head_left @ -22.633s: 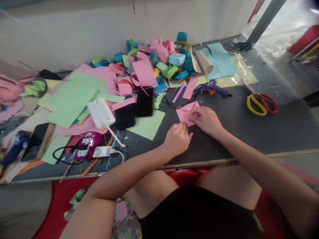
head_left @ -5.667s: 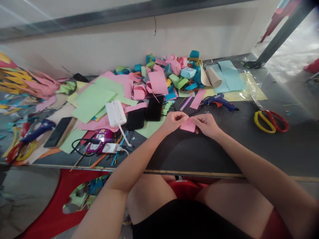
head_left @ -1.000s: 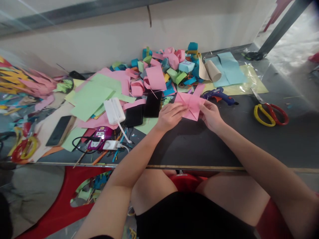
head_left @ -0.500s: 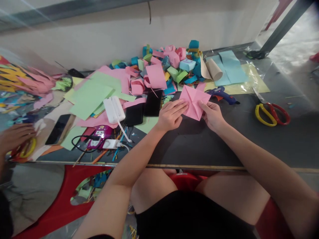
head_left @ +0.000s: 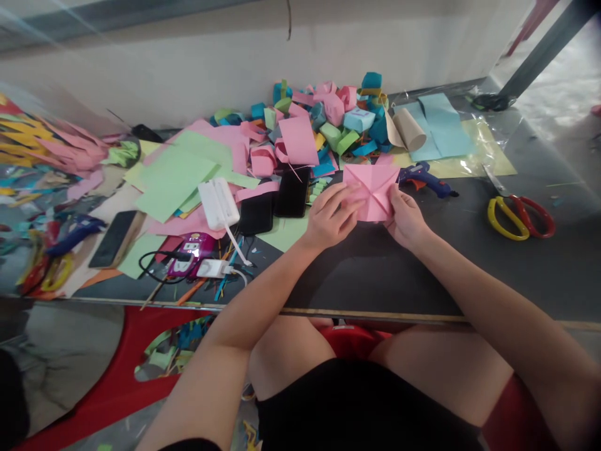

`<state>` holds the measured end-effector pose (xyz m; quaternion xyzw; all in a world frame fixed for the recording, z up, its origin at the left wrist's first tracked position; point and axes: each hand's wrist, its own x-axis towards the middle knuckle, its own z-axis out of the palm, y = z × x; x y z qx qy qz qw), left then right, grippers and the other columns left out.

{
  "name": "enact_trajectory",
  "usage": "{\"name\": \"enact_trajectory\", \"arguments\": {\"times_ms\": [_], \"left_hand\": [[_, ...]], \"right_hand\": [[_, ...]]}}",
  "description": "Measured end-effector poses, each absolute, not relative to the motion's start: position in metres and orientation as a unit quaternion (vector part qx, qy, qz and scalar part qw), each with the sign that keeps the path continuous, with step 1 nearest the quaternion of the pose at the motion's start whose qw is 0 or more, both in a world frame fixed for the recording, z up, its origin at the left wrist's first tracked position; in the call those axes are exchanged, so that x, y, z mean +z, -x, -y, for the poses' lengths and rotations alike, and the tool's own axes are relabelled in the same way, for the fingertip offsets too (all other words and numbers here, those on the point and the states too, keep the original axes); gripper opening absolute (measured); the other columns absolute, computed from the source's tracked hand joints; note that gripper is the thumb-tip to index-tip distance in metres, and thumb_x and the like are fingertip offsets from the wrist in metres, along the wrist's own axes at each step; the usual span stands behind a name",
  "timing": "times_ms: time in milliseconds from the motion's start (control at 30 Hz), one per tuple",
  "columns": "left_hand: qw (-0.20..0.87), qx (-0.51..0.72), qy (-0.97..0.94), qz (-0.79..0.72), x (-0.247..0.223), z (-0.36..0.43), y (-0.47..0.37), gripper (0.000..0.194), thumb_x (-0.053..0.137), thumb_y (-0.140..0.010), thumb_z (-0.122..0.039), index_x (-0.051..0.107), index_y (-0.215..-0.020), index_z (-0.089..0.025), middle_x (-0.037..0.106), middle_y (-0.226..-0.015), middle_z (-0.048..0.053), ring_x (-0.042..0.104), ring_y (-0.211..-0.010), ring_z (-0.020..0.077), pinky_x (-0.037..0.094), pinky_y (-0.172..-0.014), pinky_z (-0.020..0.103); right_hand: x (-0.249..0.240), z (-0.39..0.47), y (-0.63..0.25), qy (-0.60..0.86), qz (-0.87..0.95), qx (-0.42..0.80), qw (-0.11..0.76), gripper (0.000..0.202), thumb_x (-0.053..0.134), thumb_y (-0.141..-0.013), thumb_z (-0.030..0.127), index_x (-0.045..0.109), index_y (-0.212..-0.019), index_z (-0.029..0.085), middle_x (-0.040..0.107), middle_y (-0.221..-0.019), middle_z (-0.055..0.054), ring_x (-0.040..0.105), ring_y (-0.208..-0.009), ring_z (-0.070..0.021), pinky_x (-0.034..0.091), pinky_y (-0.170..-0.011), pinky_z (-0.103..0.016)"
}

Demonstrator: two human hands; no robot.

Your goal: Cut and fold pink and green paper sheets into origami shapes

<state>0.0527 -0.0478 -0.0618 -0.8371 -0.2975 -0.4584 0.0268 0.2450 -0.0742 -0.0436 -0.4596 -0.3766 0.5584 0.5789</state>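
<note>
A square of creased pink paper (head_left: pixel 374 181), with folds that cross at its middle, is held just above the dark tabletop between my two hands. My left hand (head_left: pixel 332 216) grips its left side, with the fingers lying over the front of the sheet. At the right edge, my right hand (head_left: pixel 407 216) pinches the paper with the thumb in front and the other fingers behind. Just beyond the right hand lies a blue glue gun (head_left: pixel 429 178). Farther right are scissors (head_left: pixel 520 216) with one yellow and one red handle loop.
Behind my hands is a heap of folded coloured paper pieces (head_left: pixel 331 119). Green sheets (head_left: pixel 176 175), a white power bank (head_left: pixel 218 203), dark phones (head_left: pixel 292 193) and a purple plug-in device (head_left: pixel 191 254) crowd the left. A cardboard tube (head_left: pixel 409 129) stands near blue paper (head_left: pixel 444 128).
The pink paper has turned from a diamond-like tilt to nearly square with the table edge. The other person's hand at the far left has left the view, uncovering another blue glue gun.
</note>
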Motion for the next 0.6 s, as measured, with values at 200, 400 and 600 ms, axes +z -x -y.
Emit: {"name": "enact_trajectory", "arguments": {"times_ms": [200,400,600], "left_hand": [[-0.219,-0.515,0.741,0.371,-0.063,0.053,-0.069,0.070,0.066,-0.090,-0.062,0.047,-0.147,-0.024,0.061,-0.142,0.017,0.060,-0.130,0.0314,0.056,-0.098,0.044],[-0.466,-0.517,0.610,0.380,-0.058,0.058,-0.075,0.059,0.075,-0.080,-0.065,0.067,-0.117,-0.019,0.079,-0.095,0.009,0.075,-0.082,0.0214,0.062,-0.070,0.032],[-0.490,-0.543,0.560,0.390,-0.051,0.061,-0.074,0.051,0.083,-0.073,-0.059,0.072,-0.103,-0.019,0.080,-0.095,0.008,0.075,-0.083,0.0207,0.062,-0.071,0.030]], "right_hand": [[-0.049,0.074,-0.244,0.455,0.391,0.537,0.593,0.058,0.074,-0.069,0.079,0.059,-0.087,0.026,0.064,-0.074,-0.001,0.071,-0.081,-0.0236,0.062,-0.060,-0.035],[-0.052,0.080,-0.244,0.469,0.468,0.451,0.599,0.068,0.074,-0.068,0.079,0.054,-0.110,0.030,0.067,-0.106,-0.005,0.071,-0.092,-0.0263,0.063,-0.065,-0.039],[-0.048,0.085,-0.243,0.477,0.543,0.371,0.583,0.087,0.085,-0.069,0.059,0.041,-0.141,0.037,0.063,-0.130,-0.010,0.070,-0.102,-0.0302,0.063,-0.072,-0.043]]}}
